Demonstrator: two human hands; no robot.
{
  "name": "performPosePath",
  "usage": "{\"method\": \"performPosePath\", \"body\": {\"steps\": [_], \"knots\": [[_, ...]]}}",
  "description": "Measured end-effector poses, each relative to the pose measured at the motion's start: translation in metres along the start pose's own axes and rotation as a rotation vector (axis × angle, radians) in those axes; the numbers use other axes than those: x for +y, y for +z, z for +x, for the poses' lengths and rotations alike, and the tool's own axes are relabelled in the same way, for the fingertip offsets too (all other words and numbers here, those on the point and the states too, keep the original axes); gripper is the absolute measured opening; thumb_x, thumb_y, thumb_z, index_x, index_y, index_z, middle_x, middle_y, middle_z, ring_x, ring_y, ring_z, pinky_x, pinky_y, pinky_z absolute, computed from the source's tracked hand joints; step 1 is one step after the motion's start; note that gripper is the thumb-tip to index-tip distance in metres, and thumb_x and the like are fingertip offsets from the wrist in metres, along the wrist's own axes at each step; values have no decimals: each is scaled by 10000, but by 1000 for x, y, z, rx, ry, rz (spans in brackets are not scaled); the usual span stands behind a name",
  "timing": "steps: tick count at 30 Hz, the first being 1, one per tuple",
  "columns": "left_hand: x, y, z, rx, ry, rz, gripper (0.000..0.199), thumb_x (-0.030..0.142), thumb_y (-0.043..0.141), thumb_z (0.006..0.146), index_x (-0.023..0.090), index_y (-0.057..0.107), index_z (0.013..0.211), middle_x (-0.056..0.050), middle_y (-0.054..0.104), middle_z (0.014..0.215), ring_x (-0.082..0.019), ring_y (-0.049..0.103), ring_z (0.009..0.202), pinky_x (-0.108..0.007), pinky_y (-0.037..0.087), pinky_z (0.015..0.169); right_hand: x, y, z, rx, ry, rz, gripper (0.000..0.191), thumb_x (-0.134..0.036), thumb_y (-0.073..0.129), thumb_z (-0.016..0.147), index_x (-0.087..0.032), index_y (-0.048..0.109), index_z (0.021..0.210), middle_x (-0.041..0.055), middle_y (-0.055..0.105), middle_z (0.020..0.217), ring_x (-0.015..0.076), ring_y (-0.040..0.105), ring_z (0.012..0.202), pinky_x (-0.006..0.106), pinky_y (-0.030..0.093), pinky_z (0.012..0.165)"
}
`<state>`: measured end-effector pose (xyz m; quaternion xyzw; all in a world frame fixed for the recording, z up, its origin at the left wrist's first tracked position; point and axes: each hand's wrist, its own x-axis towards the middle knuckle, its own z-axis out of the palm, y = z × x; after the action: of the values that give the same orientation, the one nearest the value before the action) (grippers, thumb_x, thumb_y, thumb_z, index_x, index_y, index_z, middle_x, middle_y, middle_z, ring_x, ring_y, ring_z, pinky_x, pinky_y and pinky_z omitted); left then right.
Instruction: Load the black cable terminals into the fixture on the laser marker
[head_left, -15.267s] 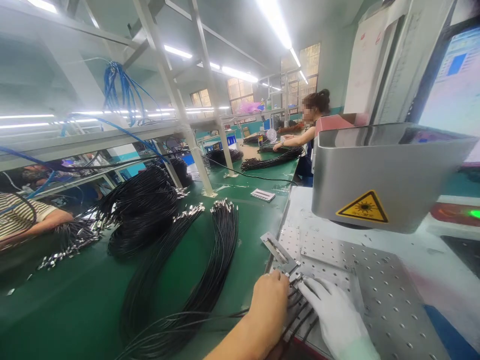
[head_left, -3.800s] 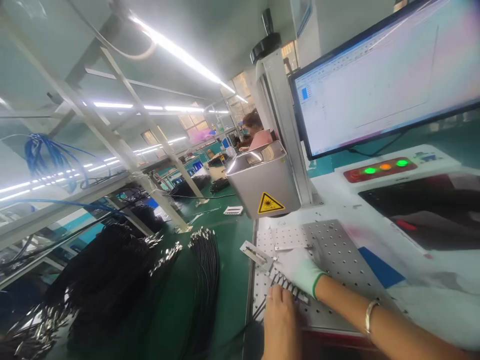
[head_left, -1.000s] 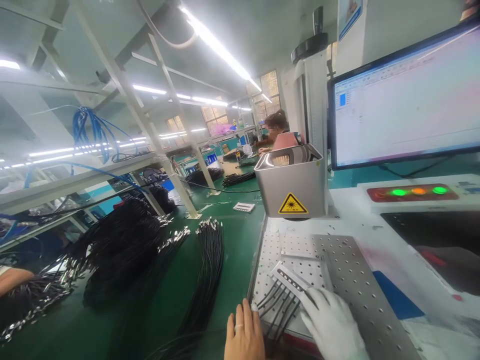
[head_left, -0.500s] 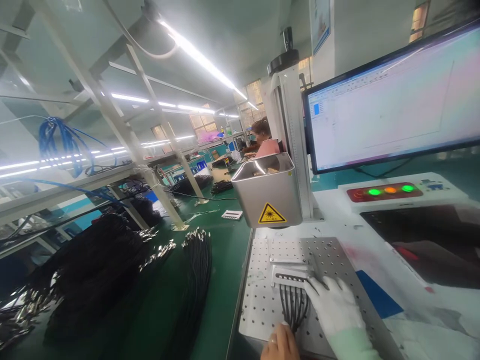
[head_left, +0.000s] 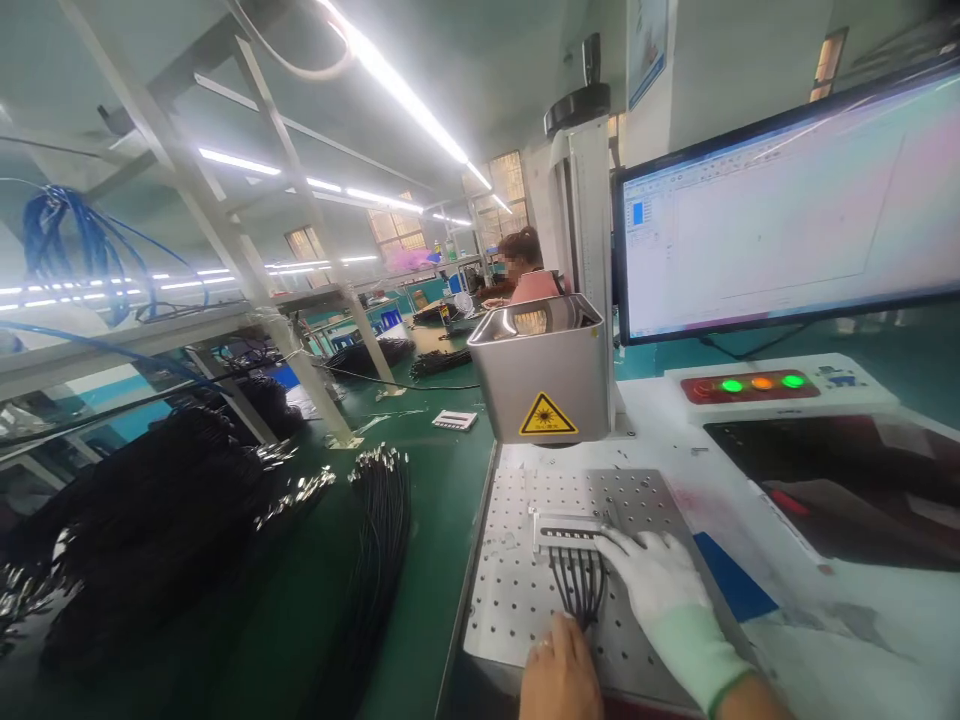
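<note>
A light-coloured slotted holder [head_left: 570, 534] lies on the perforated metal plate [head_left: 504, 600], with several connector ends in a row in its dark slot. Black cables [head_left: 579, 585] run from it towards me. My bare left hand [head_left: 561, 668] is closed around these cables below the holder. My right hand [head_left: 652, 575], in a white glove, grips the holder's right end with its fingertips; the other fingers rest over the plate. Just beyond stands the silver laser head [head_left: 536, 375] with a yellow warning label.
A cable bundle [head_left: 382, 540] and a large black cable pile [head_left: 165, 510] lie on the green table to the left. Another slotted holder [head_left: 454, 420] is behind them. A monitor [head_left: 795, 210] and lit button panel [head_left: 750, 385] stand right. A co-worker [head_left: 529, 270] sits further back.
The holder has moved away from me, up against the bar behind it, and both hands have moved with it. The camera view has shifted slightly.
</note>
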<state>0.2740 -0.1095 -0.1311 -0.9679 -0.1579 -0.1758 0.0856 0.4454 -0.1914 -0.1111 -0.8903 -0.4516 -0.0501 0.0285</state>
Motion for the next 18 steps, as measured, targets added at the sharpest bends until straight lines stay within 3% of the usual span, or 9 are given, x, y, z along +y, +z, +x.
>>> {"method": "performPosePath", "body": {"steps": [4, 8, 15, 18], "knots": [[0, 6, 0, -15, 4, -5, 374, 1, 462, 777, 100, 632, 1094, -118, 610, 948, -150, 582, 694, -240, 462, 604, -1, -12, 1, -67, 5, 1, 714, 67, 255, 774, -288, 577, 1303, -10, 521, 1374, 265, 541, 1089, 445, 406, 930], [4, 9, 5, -70, -2, 76, 382, -26, 476, 752, 79, 638, 1082, -121, 622, 905, -158, 596, 682, -236, 473, 589, 0, -17, 2, -23, -26, 20, 674, 60, 318, 756, -291, 624, 1244, -12, 565, 1326, 276, 521, 1110, 432, 405, 916], [14, -34, 16, -311, 117, 84, 338, -24, 510, 765, 28, 646, 1070, -178, 635, 930, -230, 634, 835, -278, 524, 659, 5, -17, -6, 17, -47, 67, 581, -10, 333, 834, -295, 626, 1247, 0, 567, 1323, 258, 504, 1124, 404, 410, 928], [12, -36, 13, -352, 165, 82, 321, 21, 541, 774, 8, 635, 1081, -193, 632, 945, -254, 619, 904, -293, 524, 685, 9, -12, -11, 45, -15, 97, 597, -10, 319, 832, -275, 593, 1291, 4, 523, 1371, 230, 487, 1178, 350, 433, 947]]}}
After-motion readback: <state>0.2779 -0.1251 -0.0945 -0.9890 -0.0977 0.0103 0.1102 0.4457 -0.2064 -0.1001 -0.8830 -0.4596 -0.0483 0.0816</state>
